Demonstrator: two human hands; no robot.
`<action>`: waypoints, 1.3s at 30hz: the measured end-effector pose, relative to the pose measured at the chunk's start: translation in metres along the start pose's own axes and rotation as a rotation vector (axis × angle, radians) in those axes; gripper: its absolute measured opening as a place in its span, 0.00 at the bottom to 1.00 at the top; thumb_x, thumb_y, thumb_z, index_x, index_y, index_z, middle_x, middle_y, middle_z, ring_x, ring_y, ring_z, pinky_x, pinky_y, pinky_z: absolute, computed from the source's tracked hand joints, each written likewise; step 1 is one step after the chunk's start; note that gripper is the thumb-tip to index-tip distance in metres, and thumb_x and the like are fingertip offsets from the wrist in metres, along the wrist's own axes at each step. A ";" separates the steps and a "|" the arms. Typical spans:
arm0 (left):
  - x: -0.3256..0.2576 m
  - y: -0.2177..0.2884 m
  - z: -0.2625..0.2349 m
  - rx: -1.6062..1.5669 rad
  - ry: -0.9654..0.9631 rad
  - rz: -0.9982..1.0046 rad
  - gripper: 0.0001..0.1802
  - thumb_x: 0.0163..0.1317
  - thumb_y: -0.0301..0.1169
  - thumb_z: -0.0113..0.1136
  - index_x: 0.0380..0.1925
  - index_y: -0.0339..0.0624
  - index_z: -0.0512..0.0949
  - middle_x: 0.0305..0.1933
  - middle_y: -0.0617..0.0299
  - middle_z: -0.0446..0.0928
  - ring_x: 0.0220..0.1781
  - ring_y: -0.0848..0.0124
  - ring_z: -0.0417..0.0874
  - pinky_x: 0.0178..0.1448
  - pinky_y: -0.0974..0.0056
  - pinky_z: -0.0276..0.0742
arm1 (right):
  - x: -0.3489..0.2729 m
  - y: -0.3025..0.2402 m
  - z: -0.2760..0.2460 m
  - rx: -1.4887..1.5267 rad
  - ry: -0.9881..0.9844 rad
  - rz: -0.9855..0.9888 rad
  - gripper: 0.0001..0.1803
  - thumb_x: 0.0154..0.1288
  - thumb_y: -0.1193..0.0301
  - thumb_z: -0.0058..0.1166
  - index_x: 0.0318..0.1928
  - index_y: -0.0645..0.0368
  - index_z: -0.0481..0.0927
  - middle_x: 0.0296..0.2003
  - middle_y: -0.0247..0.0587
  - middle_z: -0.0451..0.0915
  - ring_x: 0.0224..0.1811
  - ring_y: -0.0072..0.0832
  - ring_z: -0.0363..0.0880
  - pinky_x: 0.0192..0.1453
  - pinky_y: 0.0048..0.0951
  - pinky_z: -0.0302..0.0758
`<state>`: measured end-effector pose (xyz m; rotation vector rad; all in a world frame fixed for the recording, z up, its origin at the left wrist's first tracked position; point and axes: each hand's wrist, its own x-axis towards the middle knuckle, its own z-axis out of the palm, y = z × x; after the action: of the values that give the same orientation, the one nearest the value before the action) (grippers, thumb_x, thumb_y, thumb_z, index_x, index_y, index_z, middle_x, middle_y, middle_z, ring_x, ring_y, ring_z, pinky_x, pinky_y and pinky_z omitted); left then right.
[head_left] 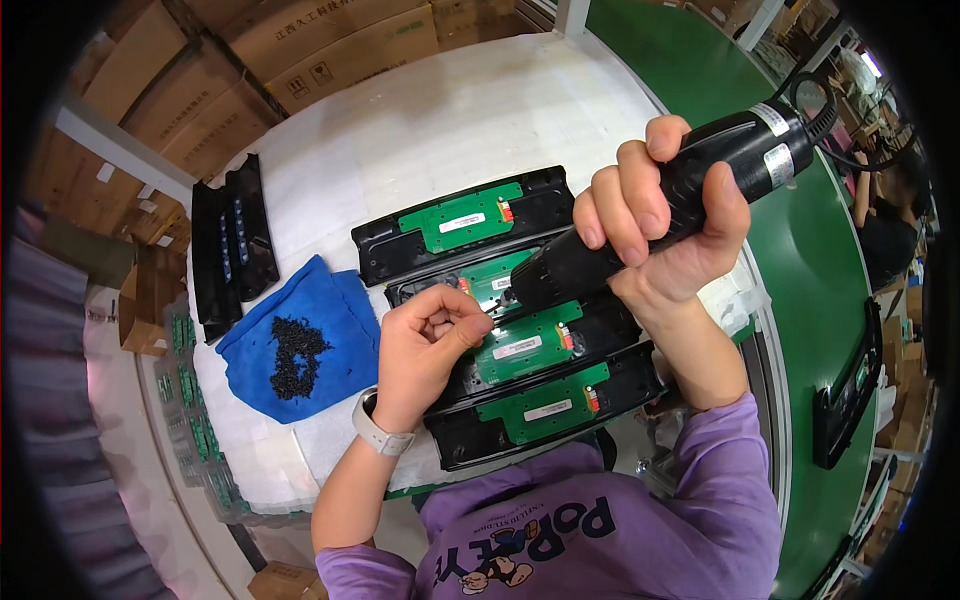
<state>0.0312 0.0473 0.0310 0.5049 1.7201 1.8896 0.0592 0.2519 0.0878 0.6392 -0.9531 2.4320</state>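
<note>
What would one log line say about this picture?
right hand: grips black power screwdriver | left hand: pinches at its tip | under: green boards in black housings

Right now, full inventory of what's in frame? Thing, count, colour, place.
black plastic housings with green circuit boards: four, stacked side by side mid-table
black electric screwdriver: one, tip down on the second housing
blue cloth: one, left of the housings
small black screws: a pile, on the cloth
bare black plastic housings: about two, far left of the table
white padded table: one, under everything
brown cardboard boxes: several, behind the table
green conveyor belt: one, right side, carrying a black housing
left hand: pinching at the board beside the screwdriver tip
right hand: wrapped round the screwdriver
</note>
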 end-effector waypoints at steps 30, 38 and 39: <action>-0.007 -0.001 0.005 -0.135 0.010 -0.039 0.05 0.56 0.24 0.58 0.26 0.33 0.74 0.26 0.56 0.78 0.26 0.74 0.79 0.33 0.74 0.73 | -0.008 0.003 0.013 0.017 0.190 0.036 0.15 0.65 0.57 0.39 0.39 0.57 0.68 0.16 0.31 0.66 0.12 0.23 0.62 0.25 0.32 0.66; 0.005 0.014 -0.004 0.885 0.044 0.569 0.18 0.45 0.30 0.67 0.36 0.35 0.75 0.39 0.56 0.76 0.40 0.64 0.76 0.42 0.64 0.72 | -0.010 -0.011 -0.004 -0.201 -0.167 0.100 0.18 0.55 0.66 0.55 0.39 0.64 0.64 0.14 0.34 0.65 0.11 0.21 0.63 0.18 0.23 0.63; 0.007 0.012 -0.004 0.967 0.083 0.599 0.16 0.45 0.30 0.66 0.35 0.36 0.75 0.35 0.56 0.75 0.38 0.60 0.74 0.41 0.62 0.72 | -0.012 -0.010 -0.006 -0.236 -0.182 0.118 0.16 0.53 0.70 0.55 0.38 0.64 0.65 0.15 0.34 0.65 0.12 0.20 0.64 0.18 0.22 0.63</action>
<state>0.0214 0.0477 0.0420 1.4356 2.7056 1.2629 0.0728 0.2598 0.0822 0.7457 -1.3628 2.3400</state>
